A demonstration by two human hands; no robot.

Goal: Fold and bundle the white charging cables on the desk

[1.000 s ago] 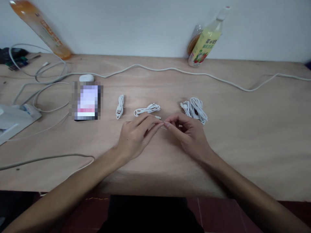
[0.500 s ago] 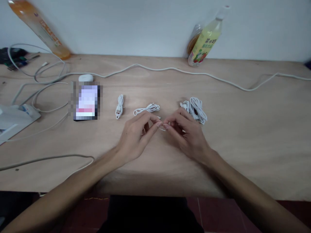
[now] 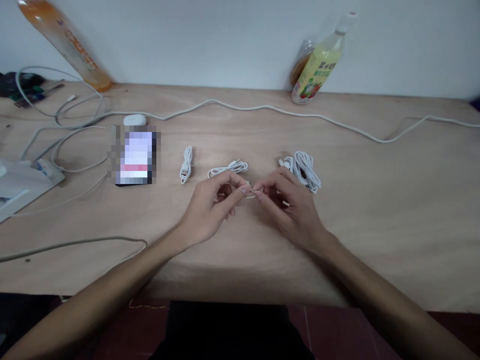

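My left hand [image 3: 210,206] and my right hand [image 3: 293,209] meet tip to tip above the middle of the table. Thumb and forefinger of each are pinched on a thin white twist tie [image 3: 250,197], which bends in a small loop between them. Just beyond my left fingers lies a coiled white cable [image 3: 228,169], partly covered by that hand. Behind my right hand is a bundle of white cables [image 3: 308,170], its near side hidden. A smaller bundled USB cable [image 3: 186,165] rests farther left.
A phone [image 3: 135,157] with a blurred screen and a white case [image 3: 135,120] lie left. A long white cable [image 3: 240,107] crosses the back. An orange drink bottle [image 3: 75,50] and a yellow drink bottle [image 3: 318,65] lean at the wall. A power strip [image 3: 22,185] sits far left.
My fingertips have shifted slightly around the twist tie, and its loop looks a little different. The cables on the table have stayed put; the view has moved slightly.
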